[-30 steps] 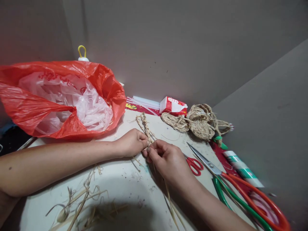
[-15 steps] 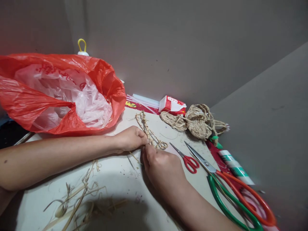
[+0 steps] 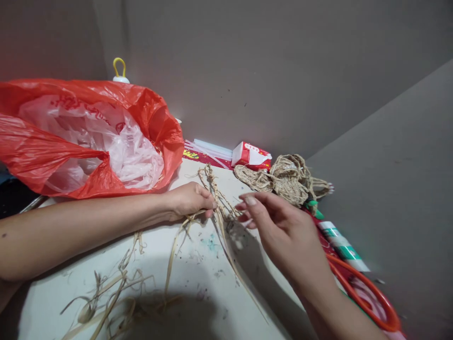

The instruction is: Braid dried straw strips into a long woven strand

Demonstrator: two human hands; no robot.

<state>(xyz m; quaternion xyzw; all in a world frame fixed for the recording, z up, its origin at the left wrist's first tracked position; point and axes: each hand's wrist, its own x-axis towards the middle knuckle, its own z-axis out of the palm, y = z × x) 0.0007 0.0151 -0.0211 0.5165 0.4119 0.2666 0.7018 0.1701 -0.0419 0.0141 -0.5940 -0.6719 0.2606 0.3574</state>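
Grey walls (image 3: 269, 71) meet in a corner behind a pale table (image 3: 198, 264) marked with specks and a faint teal stain. On it, near the middle, the left hand (image 3: 195, 200) pinches the braid (image 3: 213, 186) between thumb and bent fingers; the braid's looped end points away toward the wall, and loose strands (image 3: 230, 252) run from the grip toward the near side of the table, one bunch to each side. The right hand (image 3: 274, 217) is raised just to the right of the braid, its fingers parted and slightly curled, the thumb apart from them; whether a fingertip touches the fibres, I cannot tell. A red bag (image 3: 152, 106) lined with crumpled white plastic gapes open beyond the left forearm, and a yellow loop (image 3: 119, 67) on a white cap stands up behind it. Toward the back lie pale strips (image 3: 214, 148), a red and white packet (image 3: 251, 156) and, beside it, coils of cord (image 3: 290, 182). Farther right are a green and white roll (image 3: 343, 245) and an orange handle (image 3: 384, 302), partly hidden by the right forearm. Dry scraps (image 3: 116, 297) litter the near left.
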